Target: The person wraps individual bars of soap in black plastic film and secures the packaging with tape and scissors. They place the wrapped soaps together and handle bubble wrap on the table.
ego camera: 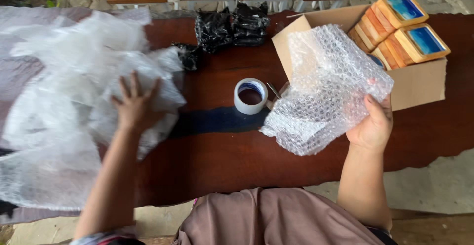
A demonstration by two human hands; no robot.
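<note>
- The right hand (374, 126) grasps a crumpled sheet of bubble wrap (328, 89), lifted just right of the tape roll (251, 96) and in front of the cardboard box (419, 84).
- The left hand (134, 108) lies flat, fingers spread, on the heap of bubble wrap (74, 107) well left of the tape roll, gripping nothing.
- Wooden blocks with blue tops (410, 28) fill the box; black packets (232, 25) sit behind the roll.
- This looks like the wrapping stage: a sheet is ready, and a block would need to come out of the box and into it.
</note>
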